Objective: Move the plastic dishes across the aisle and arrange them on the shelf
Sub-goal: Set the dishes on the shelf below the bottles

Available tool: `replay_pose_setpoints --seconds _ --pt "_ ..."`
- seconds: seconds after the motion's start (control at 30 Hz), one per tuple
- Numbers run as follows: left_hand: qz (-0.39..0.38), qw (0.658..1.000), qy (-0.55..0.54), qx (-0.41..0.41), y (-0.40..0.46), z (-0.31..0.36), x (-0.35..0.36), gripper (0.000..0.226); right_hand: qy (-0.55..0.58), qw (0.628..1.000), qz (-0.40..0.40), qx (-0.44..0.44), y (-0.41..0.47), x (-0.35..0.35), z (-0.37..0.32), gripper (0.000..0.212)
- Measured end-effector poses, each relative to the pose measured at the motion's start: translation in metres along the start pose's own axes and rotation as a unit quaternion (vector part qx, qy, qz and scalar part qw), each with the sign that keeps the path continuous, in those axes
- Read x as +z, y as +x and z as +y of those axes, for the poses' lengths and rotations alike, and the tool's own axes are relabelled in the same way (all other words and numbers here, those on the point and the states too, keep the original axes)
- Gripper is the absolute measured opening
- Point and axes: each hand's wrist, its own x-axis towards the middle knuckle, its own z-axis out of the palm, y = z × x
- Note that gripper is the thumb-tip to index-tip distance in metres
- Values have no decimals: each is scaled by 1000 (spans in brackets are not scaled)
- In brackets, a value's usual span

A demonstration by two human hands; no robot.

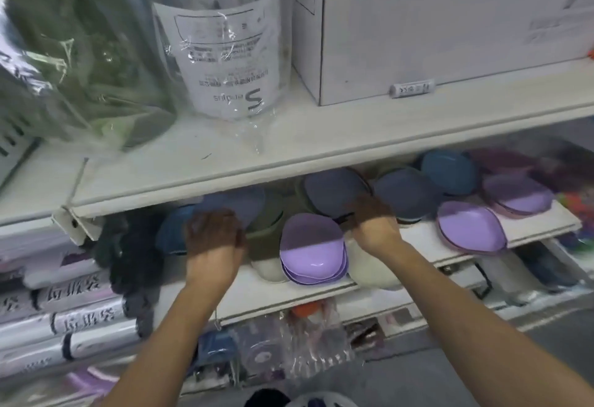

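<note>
Stacks of shallow plastic dishes lie on the middle shelf (321, 289). My left hand (213, 236) grips the near rim of a blue dish (234, 204) at the left, under the upper shelf's shadow. My right hand (374, 223) curls its fingers on the near edge of a slate-blue dish stack (334, 189). Between my hands sits a lilac stack (311, 255). More lilac stacks (471, 228) lie to the right, with further blue dishes (406, 197) and a teal dish (448, 172) behind. White dishes (373, 270) and a green dish (268, 226) sit near the lilac stack.
The upper shelf (289, 149) overhangs the dishes and carries a white box (434, 21), a labelled wrapped bundle (231, 53) and a green wrapped item (80, 69). Dark fabric items (128, 252) and rolls of bags (74, 303) are at the left. Packaged goods (289, 348) fill the shelf below.
</note>
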Motion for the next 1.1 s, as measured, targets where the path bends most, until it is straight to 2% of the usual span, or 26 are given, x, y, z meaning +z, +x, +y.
replay_pose_setpoints --seconds 0.07,0.17,0.37,0.47,0.53,0.57,0.6,0.73,0.83,0.93,1.0,1.1 --pt "61 998 -8 2 -9 12 -7 16 -31 998 -46 -30 15 3 -2 34" --pt "66 998 8 -1 -16 25 -11 19 -98 987 -98 -77 29 7 -6 48" --pt "29 999 34 -32 -25 45 -15 19 -162 976 -78 -126 42 16 -5 33" --pt "26 998 38 -33 -31 51 -13 22 -107 980 -23 -168 35 8 -2 33" --pt "21 999 33 -38 -33 54 -10 26 -54 974 76 -208 31 9 7 35" --pt "14 999 30 -42 -33 55 -8 25 -37 973 97 -205 29 8 12 26" --pt "6 998 29 -46 -34 57 -6 24 -40 974 98 -202 26 7 16 15" --pt "5 999 18 -38 -37 60 -6 24 -6 964 150 -219 9 13 24 35" --pt "31 999 11 -17 -43 60 -12 26 23 958 160 -235 -15 5 15 26" --pt "55 998 8 -2 -57 47 -20 20 -5 958 159 -238 -36 3 -9 10" --pt "78 997 3 2 -73 30 -28 16 19 955 167 -246 -52 4 -34 13" --pt "114 993 2 -12 -109 -8 -43 17 26 921 207 -328 -79 4 -88 8"
